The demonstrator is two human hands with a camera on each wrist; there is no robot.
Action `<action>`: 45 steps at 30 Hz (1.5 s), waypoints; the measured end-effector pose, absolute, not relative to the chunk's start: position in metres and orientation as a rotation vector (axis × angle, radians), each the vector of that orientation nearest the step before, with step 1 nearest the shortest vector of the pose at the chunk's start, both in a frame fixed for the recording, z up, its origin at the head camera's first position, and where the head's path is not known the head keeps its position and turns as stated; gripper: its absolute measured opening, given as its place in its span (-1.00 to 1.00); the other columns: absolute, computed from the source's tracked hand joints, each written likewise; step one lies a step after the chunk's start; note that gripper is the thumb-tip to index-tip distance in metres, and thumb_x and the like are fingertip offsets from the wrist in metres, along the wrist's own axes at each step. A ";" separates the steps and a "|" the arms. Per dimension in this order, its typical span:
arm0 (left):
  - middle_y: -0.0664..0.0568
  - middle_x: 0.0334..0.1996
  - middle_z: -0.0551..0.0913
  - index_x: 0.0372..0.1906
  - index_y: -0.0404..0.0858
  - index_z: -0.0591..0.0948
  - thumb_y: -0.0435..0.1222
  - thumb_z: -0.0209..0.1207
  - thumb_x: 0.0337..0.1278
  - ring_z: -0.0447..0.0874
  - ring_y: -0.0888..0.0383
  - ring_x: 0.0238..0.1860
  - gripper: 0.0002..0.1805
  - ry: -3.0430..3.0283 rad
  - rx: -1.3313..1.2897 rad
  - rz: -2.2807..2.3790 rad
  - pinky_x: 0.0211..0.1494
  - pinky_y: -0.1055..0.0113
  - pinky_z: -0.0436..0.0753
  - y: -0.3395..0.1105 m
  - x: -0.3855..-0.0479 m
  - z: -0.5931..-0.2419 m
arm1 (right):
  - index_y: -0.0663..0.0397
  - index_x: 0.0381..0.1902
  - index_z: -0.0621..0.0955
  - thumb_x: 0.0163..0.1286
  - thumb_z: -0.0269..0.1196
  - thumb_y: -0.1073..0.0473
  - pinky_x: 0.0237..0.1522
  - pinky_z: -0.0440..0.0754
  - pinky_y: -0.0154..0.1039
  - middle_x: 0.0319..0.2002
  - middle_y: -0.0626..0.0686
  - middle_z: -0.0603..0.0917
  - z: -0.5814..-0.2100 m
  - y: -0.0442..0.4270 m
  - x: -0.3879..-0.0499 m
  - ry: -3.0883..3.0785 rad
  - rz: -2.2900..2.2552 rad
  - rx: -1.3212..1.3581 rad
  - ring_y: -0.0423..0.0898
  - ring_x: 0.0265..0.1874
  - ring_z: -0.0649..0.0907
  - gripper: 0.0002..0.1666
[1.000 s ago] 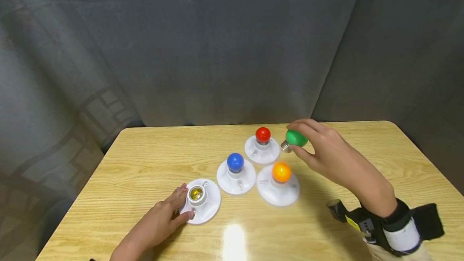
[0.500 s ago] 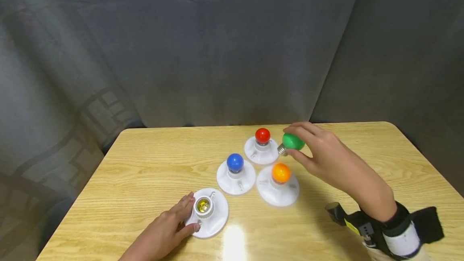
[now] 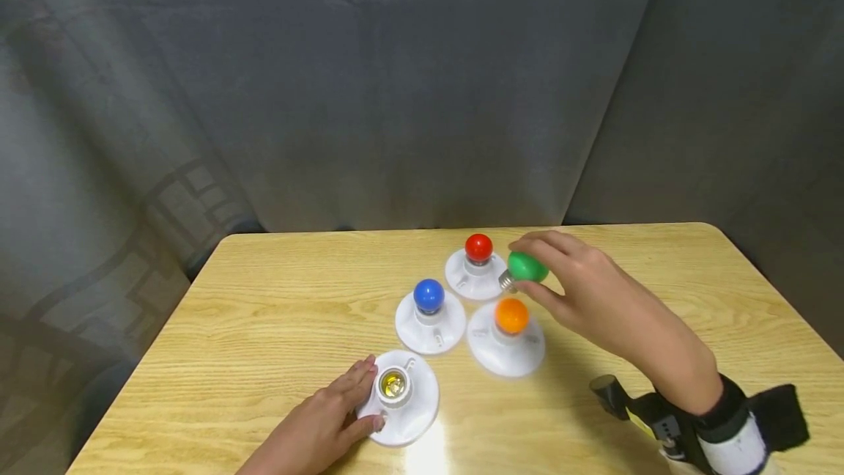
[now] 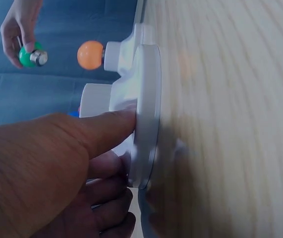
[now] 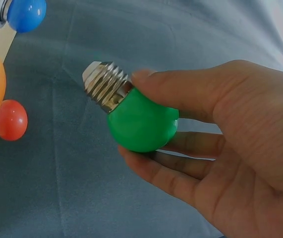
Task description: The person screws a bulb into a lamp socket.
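My left hand [image 3: 323, 416] grips the rim of a round white lamp holder [image 3: 420, 409] on the table, thumb at the near side and fingers at the far side. Its brass-coloured socket [image 3: 393, 385] faces up with no bulb in it. In the left wrist view the thumb [image 4: 109, 129] presses the edge of the base. Above the table, my right hand [image 3: 587, 284] holds a green light bulb [image 3: 527, 267] between thumb and fingers. The bulb is tilted, its screw base [image 5: 106, 87] pointing away from the palm in the right wrist view.
Three white holders carry bulbs upright: a blue bulb [image 3: 428, 295], an orange bulb [image 3: 511, 315] and a red bulb [image 3: 478, 248]. They stand close together between my hands on the wooden table [image 3: 283, 299]. A grey curtain [image 3: 409, 94] hangs behind the far edge.
My left hand has slid the bulbless lamp holder to the right and toward me. The right hand has moved slightly left and lower with the green bulb. The other bulbs stay put.
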State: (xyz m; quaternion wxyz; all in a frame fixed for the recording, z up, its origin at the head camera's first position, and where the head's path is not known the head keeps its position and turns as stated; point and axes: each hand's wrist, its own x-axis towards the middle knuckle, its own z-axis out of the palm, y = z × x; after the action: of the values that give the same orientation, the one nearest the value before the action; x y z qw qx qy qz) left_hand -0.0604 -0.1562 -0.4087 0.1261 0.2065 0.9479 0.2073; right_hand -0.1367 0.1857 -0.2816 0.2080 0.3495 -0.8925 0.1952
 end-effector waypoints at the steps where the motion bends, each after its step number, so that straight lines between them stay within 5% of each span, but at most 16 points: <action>1: -0.02 0.46 0.30 0.40 -0.29 0.34 0.28 -0.07 0.25 0.33 -0.01 0.43 -0.14 2.768 0.620 0.600 0.35 -0.04 0.43 -0.155 -0.060 -0.409 | 0.19 -0.02 0.62 0.03 0.50 0.27 -0.17 0.74 -0.07 -0.07 0.15 0.70 -0.282 0.185 -0.136 -2.485 0.542 0.975 0.06 -0.13 0.73 -0.50; 45: -0.01 0.44 0.33 0.40 -0.26 0.35 0.13 -0.01 0.35 0.34 0.07 0.43 -0.29 2.819 0.869 0.450 0.33 0.13 0.52 -0.095 -0.062 -0.408 | 0.01 0.04 0.63 0.07 0.48 0.30 -0.17 0.74 -0.25 0.02 0.03 0.65 -0.289 0.162 -0.116 -2.638 0.497 1.115 -0.09 -0.11 0.70 -0.47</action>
State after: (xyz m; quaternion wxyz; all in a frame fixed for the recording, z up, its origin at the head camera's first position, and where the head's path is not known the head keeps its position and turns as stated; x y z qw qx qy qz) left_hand -0.0618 -0.0954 -0.4081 0.0788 0.2902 0.9418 0.1503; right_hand -0.1160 0.1622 -0.2886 0.1173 0.3809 -0.9013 0.1699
